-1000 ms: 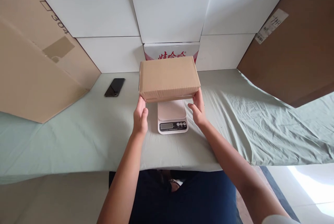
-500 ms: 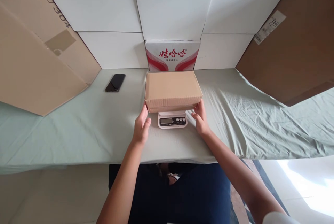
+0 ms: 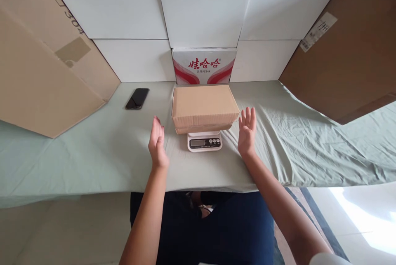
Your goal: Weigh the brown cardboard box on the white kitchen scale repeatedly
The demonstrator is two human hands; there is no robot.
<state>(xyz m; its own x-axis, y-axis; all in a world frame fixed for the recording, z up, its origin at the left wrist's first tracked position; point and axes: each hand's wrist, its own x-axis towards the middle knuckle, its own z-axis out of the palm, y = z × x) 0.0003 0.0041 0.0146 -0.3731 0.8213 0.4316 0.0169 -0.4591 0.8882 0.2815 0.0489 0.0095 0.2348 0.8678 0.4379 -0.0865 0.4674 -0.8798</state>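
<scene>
A brown cardboard box (image 3: 204,104) rests on a small white digital kitchen scale (image 3: 204,141), hiding its weighing plate. The scale's display and several buttons show in front of the box; I cannot read any figure on the display. To the left of the box, my left hand (image 3: 157,143) is held upright, fingers stretched, touching nothing. On the other side, close to the box's right front corner, my right hand (image 3: 247,132) is raised with its fingers apart and its palm empty.
A black phone (image 3: 137,98) lies on the green cloth (image 3: 102,141) at the left. Large cardboard boxes (image 3: 46,59) (image 3: 343,59) flank the table. At the back stand white panels (image 3: 204,7) and a white carton with red print (image 3: 204,66).
Both hands have let go of the cardboard box and moved apart, the left one leftward and the right one rightward. The box and the scale have stayed in place.
</scene>
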